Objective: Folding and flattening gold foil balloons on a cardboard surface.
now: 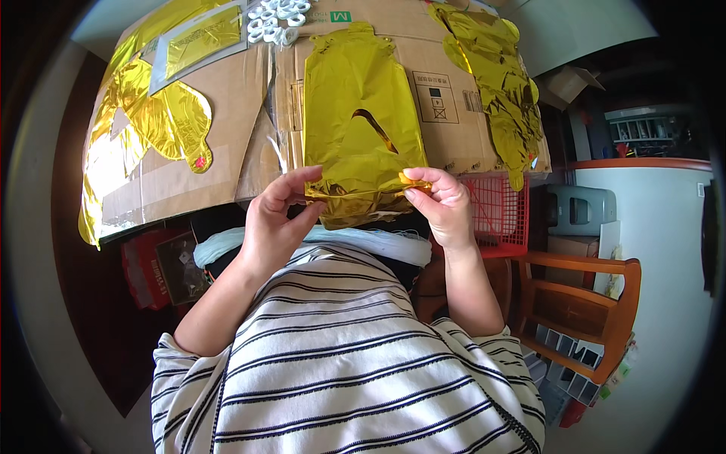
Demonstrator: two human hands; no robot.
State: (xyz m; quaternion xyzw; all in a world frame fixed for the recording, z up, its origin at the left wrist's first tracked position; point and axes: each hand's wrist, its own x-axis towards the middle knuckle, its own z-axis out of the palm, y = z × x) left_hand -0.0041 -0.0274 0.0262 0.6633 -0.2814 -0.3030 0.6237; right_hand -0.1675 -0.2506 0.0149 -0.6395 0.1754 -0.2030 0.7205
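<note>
A cardboard-covered table [234, 113] carries everything gold, a broad, flat rest that probably suits thin foil. The gold foil sheet [363, 83] lies lengthwise in the middle, its near end over the table's edge, likely for easy reach by both hands. More foil lies to the right [495, 83] and left [178, 113], apparently kept clear of the work. A pale skein [219, 248] lies across the lap. The right hand [446, 204] pinches the near end between thumb and fingers; the left hand's [280, 216] thumb and forefinger flank its other corner, grip unclear. White coils [276, 23] sit far back.
</note>
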